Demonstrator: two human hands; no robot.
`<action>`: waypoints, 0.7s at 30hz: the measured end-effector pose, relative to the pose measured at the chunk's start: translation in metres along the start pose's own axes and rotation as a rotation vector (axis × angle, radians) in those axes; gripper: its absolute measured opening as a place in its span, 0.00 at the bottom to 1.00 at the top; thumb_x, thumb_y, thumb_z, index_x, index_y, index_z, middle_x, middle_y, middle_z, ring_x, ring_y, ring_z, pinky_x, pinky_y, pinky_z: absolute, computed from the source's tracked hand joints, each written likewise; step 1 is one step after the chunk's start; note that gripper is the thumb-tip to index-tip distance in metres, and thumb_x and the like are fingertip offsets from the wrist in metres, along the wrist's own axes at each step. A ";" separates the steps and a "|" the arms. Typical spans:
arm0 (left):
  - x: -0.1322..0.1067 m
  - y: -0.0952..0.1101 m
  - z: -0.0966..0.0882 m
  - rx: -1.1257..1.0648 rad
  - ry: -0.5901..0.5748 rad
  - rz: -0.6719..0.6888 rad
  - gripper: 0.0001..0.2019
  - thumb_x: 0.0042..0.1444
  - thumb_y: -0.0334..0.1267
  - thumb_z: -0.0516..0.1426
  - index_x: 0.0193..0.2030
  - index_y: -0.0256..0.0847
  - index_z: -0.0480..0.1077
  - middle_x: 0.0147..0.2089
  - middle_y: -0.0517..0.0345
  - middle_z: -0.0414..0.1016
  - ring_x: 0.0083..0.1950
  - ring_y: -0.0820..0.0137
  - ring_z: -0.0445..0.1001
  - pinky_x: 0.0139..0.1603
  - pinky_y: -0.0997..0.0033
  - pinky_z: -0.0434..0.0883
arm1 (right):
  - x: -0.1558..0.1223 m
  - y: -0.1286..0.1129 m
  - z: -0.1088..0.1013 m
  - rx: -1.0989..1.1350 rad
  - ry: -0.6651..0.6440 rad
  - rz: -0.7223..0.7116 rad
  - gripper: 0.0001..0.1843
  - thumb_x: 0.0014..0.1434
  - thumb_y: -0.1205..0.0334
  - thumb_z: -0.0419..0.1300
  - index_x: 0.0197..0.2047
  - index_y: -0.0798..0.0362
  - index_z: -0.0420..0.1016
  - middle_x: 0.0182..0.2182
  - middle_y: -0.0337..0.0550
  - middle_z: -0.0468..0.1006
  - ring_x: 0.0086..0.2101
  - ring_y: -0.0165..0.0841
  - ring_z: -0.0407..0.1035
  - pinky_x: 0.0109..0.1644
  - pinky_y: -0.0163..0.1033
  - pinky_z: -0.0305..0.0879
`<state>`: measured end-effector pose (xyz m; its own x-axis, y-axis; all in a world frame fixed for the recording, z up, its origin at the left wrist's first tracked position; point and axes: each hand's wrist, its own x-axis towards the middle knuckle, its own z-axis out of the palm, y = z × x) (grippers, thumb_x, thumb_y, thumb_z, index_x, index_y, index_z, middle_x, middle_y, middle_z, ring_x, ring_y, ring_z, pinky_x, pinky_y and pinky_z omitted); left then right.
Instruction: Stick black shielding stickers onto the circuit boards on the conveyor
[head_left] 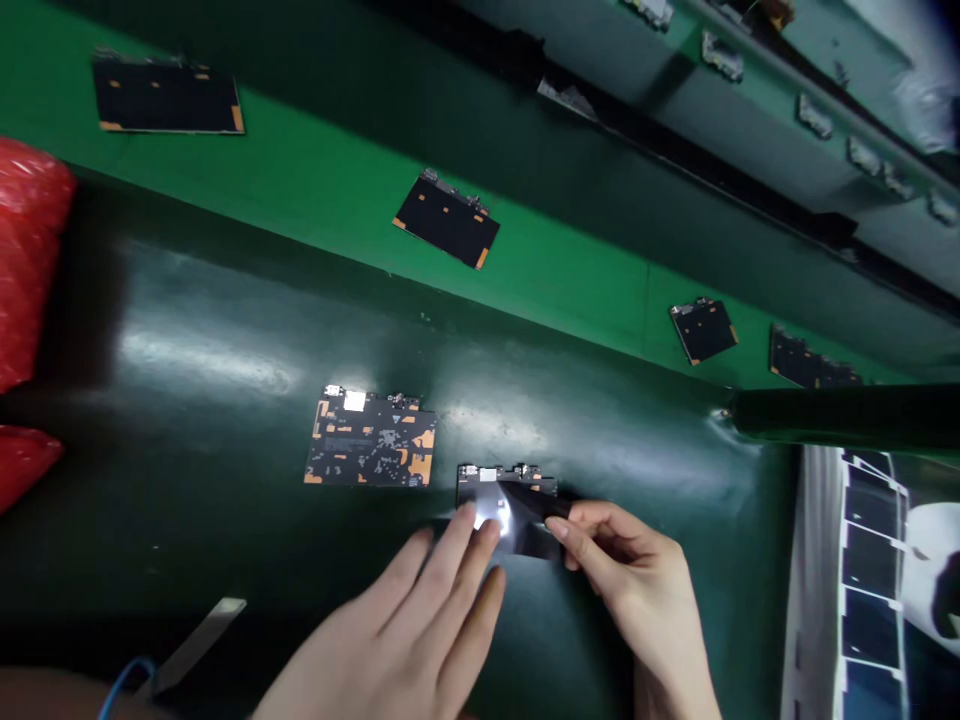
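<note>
A small circuit board (504, 487) covered with a glossy black film lies on the dark green mat (225, 500) near the front. My left hand (409, 630) lies flat with its fingers stretched out, the fingertips pressing on the film. My right hand (634, 585) pinches the right edge of the black film (536, 505) between thumb and forefinger. A second board (371, 438) with orange patches and a white label lies bare just to the left.
Several black boards (448, 218) ride on the bright green belt (315, 190) behind. Red plastic bags (26, 250) sit at the left edge. A sheet of black film pieces (870, 560) lies at the right. A blue wrist cord (124, 680) shows bottom left.
</note>
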<state>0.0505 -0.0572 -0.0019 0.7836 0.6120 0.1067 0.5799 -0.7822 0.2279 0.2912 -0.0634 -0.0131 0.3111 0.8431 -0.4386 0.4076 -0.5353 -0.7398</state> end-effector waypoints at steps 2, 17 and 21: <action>0.010 -0.006 0.001 -0.008 -0.011 0.009 0.38 0.57 0.66 0.52 0.61 0.35 0.69 0.68 0.49 0.65 0.72 0.52 0.54 0.70 0.55 0.50 | -0.004 0.000 -0.001 -0.107 0.030 -0.107 0.14 0.54 0.50 0.67 0.28 0.52 0.77 0.20 0.38 0.75 0.20 0.30 0.68 0.24 0.32 0.66; 0.019 -0.028 -0.016 0.125 0.195 -0.048 0.43 0.48 0.73 0.54 0.56 0.36 0.74 0.62 0.42 0.70 0.63 0.50 0.68 0.68 0.51 0.45 | 0.052 -0.011 0.005 -0.982 0.067 -0.962 0.32 0.70 0.50 0.46 0.71 0.56 0.53 0.65 0.61 0.60 0.62 0.53 0.60 0.63 0.66 0.56; 0.018 -0.043 -0.010 0.219 0.133 -0.178 0.47 0.47 0.74 0.54 0.54 0.29 0.75 0.60 0.33 0.70 0.64 0.39 0.65 0.69 0.35 0.40 | 0.100 -0.053 -0.027 -0.889 0.355 -0.896 0.28 0.72 0.53 0.44 0.67 0.59 0.62 0.66 0.62 0.59 0.65 0.55 0.52 0.65 0.64 0.48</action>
<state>0.0368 -0.0114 -0.0002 0.6374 0.7405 0.2130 0.7513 -0.6586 0.0417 0.3237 0.0476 -0.0039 -0.2098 0.9354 0.2846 0.9705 0.2347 -0.0560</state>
